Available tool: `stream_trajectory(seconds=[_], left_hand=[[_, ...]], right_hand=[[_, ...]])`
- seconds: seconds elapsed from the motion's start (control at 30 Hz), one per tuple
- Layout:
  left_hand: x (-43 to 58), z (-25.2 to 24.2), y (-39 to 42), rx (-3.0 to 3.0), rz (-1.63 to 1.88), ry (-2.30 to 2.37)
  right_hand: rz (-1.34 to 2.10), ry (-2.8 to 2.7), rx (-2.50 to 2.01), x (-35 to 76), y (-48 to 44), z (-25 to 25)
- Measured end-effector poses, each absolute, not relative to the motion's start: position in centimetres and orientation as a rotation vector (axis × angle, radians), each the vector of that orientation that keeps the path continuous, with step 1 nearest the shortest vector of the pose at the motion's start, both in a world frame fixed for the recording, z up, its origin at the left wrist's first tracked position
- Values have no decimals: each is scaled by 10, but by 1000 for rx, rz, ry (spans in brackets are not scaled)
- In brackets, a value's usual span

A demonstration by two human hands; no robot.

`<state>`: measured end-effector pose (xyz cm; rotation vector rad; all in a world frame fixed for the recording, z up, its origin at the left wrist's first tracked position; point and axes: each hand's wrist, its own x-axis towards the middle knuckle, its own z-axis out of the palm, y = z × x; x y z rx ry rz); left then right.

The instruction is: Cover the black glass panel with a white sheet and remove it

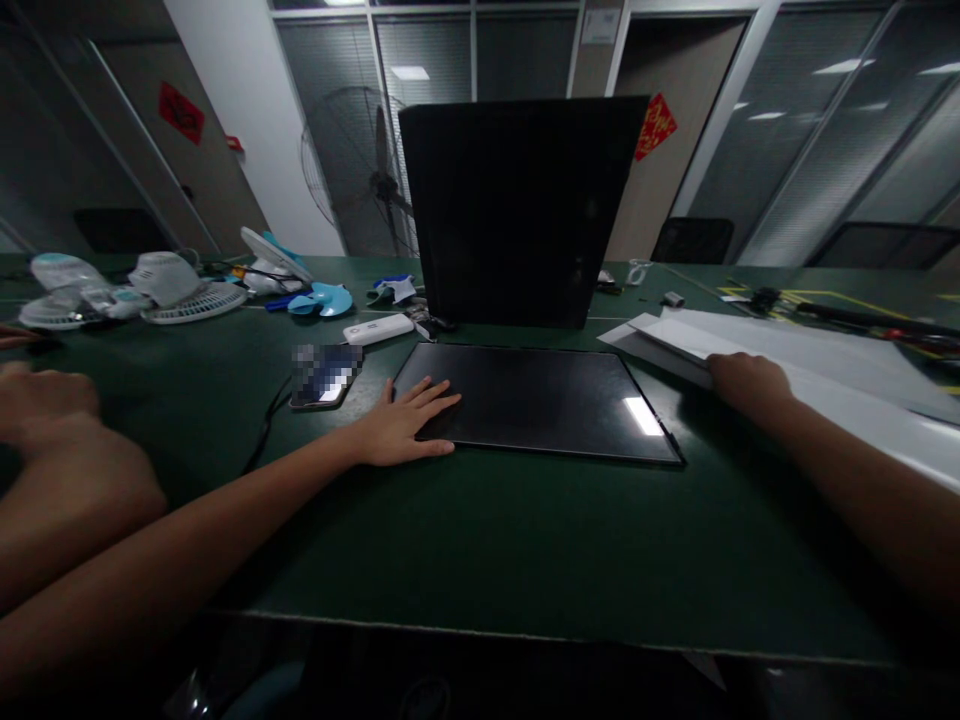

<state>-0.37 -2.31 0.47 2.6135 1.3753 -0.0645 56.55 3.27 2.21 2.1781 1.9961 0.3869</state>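
Note:
A flat dark screen panel (540, 400) lies on the green table, a light reflected near its right edge. On its left part rests my left hand (409, 422), palm down with the fingers spread. My right hand (750, 385) is closed on the near left edge of white sheets (840, 370) to the right of the panel. Behind the panel a large black monitor-like frame (525, 210) stands upright.
Another person's hand and arm (67, 460) are at the left. A phone (326, 377), a white power bank (379, 329) and white fan parts (169, 280) lie on the left side of the table (525, 540). Tools and cables lie at the far right.

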Motion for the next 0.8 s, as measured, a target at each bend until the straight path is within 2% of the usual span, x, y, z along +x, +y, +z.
stream_trajectory(seconds=[0.23, 0.4, 0.5, 0.6, 0.7, 0.8], left_hand=[[6, 3, -29, 2573, -3, 1435], [6, 5, -32, 2554, 6, 1433], [5, 4, -31, 2529, 76, 1485], [5, 4, -31, 2635, 314, 1576], [6, 7, -36, 2894, 526, 1433], [8, 13, -45, 3022, 526, 1195]], right_hand=[[473, 1854, 2375, 555, 26, 42], [564, 1903, 2335, 511, 2, 63], [692, 2046, 2165, 474, -21, 62], [757, 2256, 1921, 442, -45, 51], [689, 2507, 1664, 419, -66, 39], [556, 2794, 1369, 406, -80, 28]])
